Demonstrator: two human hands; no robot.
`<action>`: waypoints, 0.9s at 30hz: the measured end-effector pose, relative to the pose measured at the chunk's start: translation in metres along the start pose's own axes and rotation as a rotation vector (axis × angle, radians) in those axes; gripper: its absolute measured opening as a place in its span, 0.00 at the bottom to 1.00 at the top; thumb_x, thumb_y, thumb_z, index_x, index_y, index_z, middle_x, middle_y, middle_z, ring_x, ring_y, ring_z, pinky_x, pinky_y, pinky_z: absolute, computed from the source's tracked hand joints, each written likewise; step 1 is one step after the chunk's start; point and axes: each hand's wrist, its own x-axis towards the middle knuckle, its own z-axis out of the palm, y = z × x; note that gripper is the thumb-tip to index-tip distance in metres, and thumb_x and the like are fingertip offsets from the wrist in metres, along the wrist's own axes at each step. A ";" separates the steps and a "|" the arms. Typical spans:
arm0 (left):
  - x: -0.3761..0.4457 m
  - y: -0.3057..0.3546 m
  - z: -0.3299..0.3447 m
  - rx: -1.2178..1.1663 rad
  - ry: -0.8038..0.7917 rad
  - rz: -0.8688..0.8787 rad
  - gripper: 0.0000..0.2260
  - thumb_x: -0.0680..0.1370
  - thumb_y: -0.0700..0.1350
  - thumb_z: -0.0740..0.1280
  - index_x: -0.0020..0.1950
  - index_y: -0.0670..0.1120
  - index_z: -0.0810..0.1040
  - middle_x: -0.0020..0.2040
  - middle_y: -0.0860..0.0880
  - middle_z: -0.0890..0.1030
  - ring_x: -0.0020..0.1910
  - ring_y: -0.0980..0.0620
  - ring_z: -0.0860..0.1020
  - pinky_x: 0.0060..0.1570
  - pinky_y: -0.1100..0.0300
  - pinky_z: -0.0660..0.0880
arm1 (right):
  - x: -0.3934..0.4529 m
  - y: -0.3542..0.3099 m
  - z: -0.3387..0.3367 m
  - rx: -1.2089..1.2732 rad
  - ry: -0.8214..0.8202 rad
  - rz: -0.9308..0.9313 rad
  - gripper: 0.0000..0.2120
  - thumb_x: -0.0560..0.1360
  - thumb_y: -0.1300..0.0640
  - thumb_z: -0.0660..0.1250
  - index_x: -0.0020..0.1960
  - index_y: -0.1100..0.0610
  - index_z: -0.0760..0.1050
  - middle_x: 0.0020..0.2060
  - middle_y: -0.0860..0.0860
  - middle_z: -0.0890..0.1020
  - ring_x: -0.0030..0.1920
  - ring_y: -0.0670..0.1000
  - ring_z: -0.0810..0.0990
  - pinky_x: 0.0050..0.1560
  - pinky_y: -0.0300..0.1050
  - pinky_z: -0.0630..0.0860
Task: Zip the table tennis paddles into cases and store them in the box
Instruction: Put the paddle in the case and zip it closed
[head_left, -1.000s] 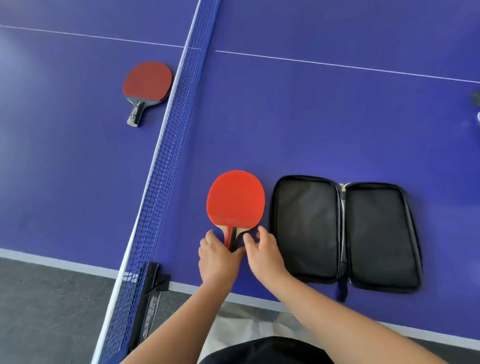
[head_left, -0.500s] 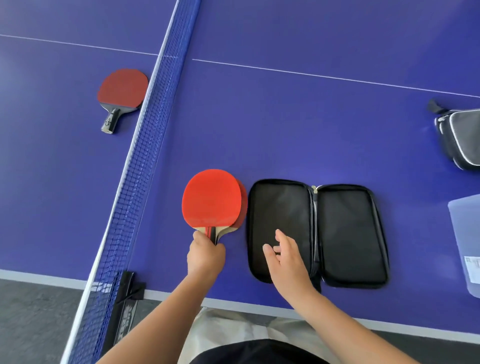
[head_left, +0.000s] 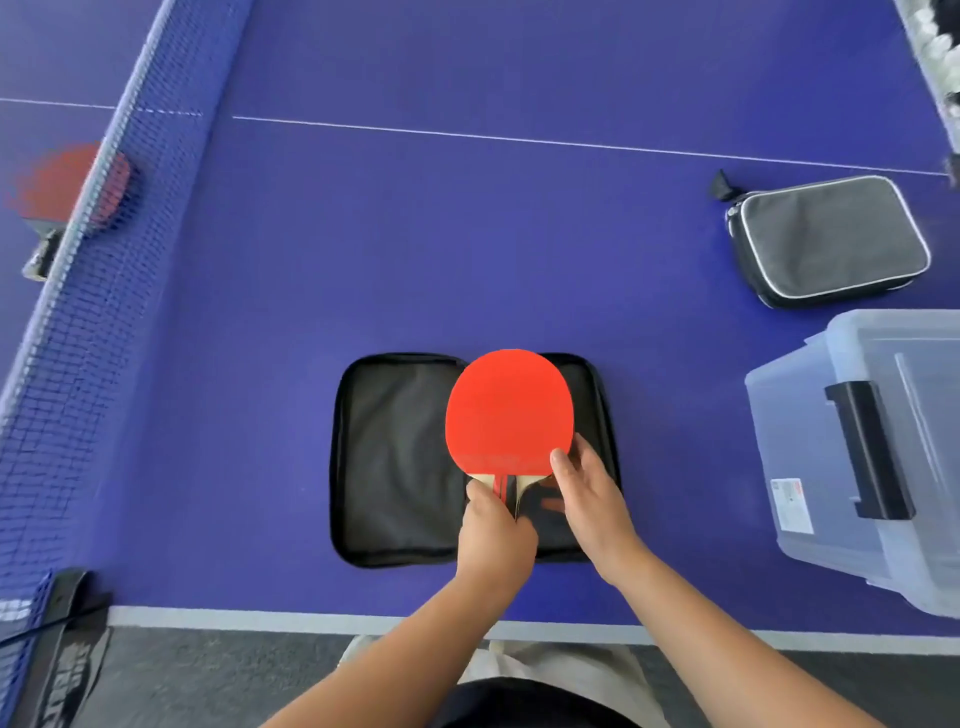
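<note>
Red smooth rubber covers the round face of the paddle (head_left: 509, 408), which sits over the middle and right half of the open case (head_left: 395, 457). The left hand (head_left: 496, 535) has its fingers curled round the pale wooden handle. The right hand (head_left: 589, 491) pinches the blade's lower right edge, thumb on the red face and fingers beneath it.

The open case is black fabric, a rounded rectangle spread flat in two halves on the matte blue table (head_left: 415, 260). A second case (head_left: 826, 239), grey cloth with white piping, lies closed well to the right. Just below it stands one clear plastic box (head_left: 810, 415) with a black latch. A second paddle (head_left: 72, 187), blurred, lies behind the mesh net (head_left: 78, 312). Two paddles, two cases, one box.
</note>
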 end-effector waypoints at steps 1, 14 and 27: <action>-0.002 0.005 0.014 -0.008 0.001 0.005 0.08 0.75 0.38 0.60 0.49 0.46 0.62 0.44 0.48 0.74 0.39 0.49 0.77 0.28 0.60 0.70 | 0.004 0.003 -0.011 -0.006 0.012 0.011 0.17 0.81 0.46 0.60 0.69 0.42 0.68 0.58 0.41 0.80 0.54 0.41 0.80 0.50 0.45 0.82; 0.010 0.034 0.088 -0.081 0.127 -0.063 0.09 0.75 0.39 0.63 0.51 0.44 0.64 0.52 0.48 0.68 0.47 0.47 0.73 0.42 0.55 0.73 | 0.055 0.020 -0.054 -0.114 0.020 0.005 0.10 0.79 0.49 0.61 0.60 0.40 0.72 0.53 0.39 0.81 0.54 0.41 0.79 0.55 0.43 0.76; 0.018 0.012 0.067 0.023 0.170 0.048 0.12 0.71 0.43 0.70 0.40 0.48 0.65 0.45 0.50 0.70 0.38 0.49 0.72 0.35 0.57 0.71 | 0.069 0.043 -0.047 -0.204 0.042 -0.023 0.22 0.74 0.37 0.61 0.67 0.39 0.70 0.59 0.45 0.78 0.59 0.46 0.78 0.59 0.53 0.78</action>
